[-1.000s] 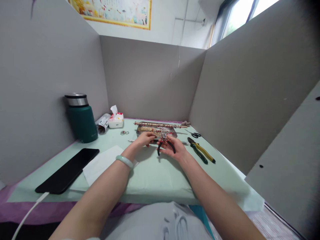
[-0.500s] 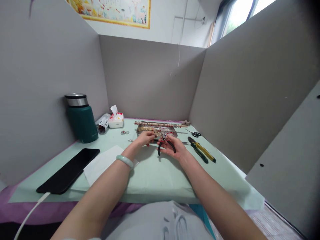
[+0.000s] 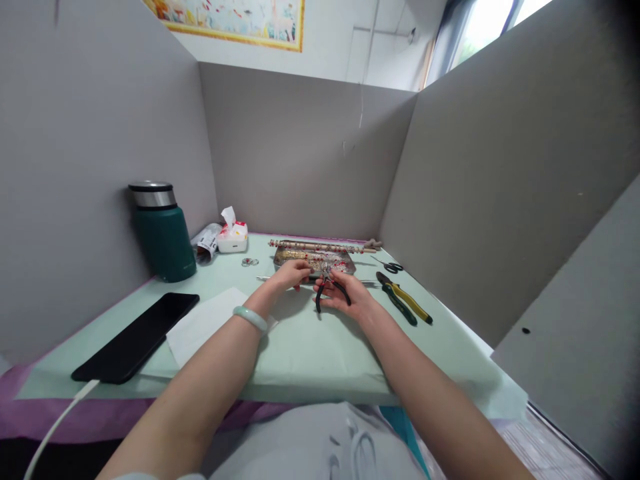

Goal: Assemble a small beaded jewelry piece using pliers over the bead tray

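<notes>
My right hand [image 3: 345, 292] holds small pliers with black handles [image 3: 342, 289], the handles spread apart and pointing back at me. Just to the left, my left hand [image 3: 294, 274] has thumb and fingertips pinched together close to the pliers' tip. Whatever lies between those fingertips is too small to make out. Beyond both hands sits a metal tray [image 3: 354, 268] with gold, silver and red beads or small jewellery parts. Across its far side rests a wooden stick [image 3: 325, 247] strung with beaded rings.
Yellow-and-green cutting pliers [image 3: 404, 300] and black-handled scissors [image 3: 393, 268] lie to the right. On the left are a phone [image 3: 137, 339] with a cable, white paper [image 3: 200, 327], a green bottle [image 3: 164, 240], a tissue pack [image 3: 233, 239] and small rings [image 3: 250, 262]. Grey partitions [image 3: 305, 153] enclose the table.
The view has shifted slightly. Both hands stay almost where they were, the right one still on the pliers and the left one still pinched.
</notes>
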The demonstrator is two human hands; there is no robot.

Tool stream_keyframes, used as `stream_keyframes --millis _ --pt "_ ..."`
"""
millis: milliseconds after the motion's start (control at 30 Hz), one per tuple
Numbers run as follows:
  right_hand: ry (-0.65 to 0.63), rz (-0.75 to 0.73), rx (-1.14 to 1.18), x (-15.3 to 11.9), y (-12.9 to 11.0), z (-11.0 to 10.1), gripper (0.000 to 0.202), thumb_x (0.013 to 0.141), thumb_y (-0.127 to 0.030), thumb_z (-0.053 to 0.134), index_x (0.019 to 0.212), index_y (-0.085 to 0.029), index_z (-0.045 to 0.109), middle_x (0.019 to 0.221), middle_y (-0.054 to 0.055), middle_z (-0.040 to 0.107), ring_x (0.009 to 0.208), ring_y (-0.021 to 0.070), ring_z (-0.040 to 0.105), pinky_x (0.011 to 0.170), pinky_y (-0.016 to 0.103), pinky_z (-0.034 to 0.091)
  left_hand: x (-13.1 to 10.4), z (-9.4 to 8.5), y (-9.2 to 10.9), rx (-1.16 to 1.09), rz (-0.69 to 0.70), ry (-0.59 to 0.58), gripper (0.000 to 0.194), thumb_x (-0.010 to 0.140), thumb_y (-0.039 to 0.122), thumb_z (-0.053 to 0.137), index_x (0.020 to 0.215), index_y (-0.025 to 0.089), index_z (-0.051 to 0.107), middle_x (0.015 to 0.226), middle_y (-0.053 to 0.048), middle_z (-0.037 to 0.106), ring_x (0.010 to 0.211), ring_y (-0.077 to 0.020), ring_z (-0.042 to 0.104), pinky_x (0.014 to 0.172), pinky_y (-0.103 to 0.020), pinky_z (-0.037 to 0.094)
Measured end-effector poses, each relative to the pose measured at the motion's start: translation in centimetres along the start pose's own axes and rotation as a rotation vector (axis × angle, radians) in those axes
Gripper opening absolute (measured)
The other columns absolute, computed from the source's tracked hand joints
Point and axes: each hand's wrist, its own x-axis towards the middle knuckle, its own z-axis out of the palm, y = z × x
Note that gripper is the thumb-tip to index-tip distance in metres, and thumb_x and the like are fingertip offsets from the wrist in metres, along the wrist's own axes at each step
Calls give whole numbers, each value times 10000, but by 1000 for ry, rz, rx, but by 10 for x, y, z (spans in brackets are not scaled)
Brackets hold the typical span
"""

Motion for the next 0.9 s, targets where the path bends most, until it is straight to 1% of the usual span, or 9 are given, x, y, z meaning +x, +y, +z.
stream_keyframes --millis 133,267,333,433,533,633,733,833,900 --pt "67 -185 -186 0 3 4 164 776 -328 527 857 -185 542 829 54 646 798 195 627 638 337 520 2 1 -4 -62 -22 13 96 727 224 512 774 148 547 620 15 518 434 -61 422 421 -203 373" --pt "186 -366 -451 3 10 7 167 679 -285 566 811 -200 509 747 14 626 750 169 592 574 262 473 3 3 -6 -107 -18 13 155 733 235 523 864 157 550 606 28 509 422 -59 408 416 -196 355" --pt "208 -383 -517 6 12 7 165 649 -258 572 789 -199 507 732 8 617 740 159 581 569 247 461 3 4 -5 -111 -22 17 170 735 243 529 879 157 553 604 29 508 424 -59 408 417 -195 353" --pt "200 -297 -552 7 14 5 172 632 -231 572 793 -188 532 748 19 625 717 150 593 587 246 464 3 4 -4 -100 -32 30 155 747 269 523 845 154 553 609 24 506 420 -56 394 408 -196 343" --pt "122 -215 -519 6 14 6 186 655 -220 552 835 -176 545 761 40 641 691 149 613 613 262 477 2 4 -3 -95 -7 38 167 759 305 517 814 154 559 609 23 493 429 -52 388 406 -190 330" --pt "81 -229 -529 5 17 8 161 691 -235 525 840 -178 539 705 24 613 602 133 577 577 264 470 0 3 -1 -103 15 29 209 754 323 528 840 145 597 600 25 470 448 -55 385 409 -188 328" --pt "157 -317 -700 7 18 8 116 744 -274 480 802 -190 534 653 -2 581 535 118 517 529 241 418 -1 4 3 -125 20 19 270 741 350 549 885 138 635 598 26 459 466 -60 386 417 -193 339" --pt "291 -444 -1055 8 18 5 179 804 -313 436 754 -185 551 686 21 612 600 132 528 569 235 371 -2 5 6 -166 27 21 293 735 349 564 908 128 648 594 27 460 472 -59 387 431 -197 354" --pt "364 -477 -1250 8 18 4 228 834 -315 404 753 -176 566 729 47 636 656 148 540 596 239 343 -2 6 6 -180 28 23 286 734 339 564 903 123 646 594 25 466 473 -61 394 433 -200 357"
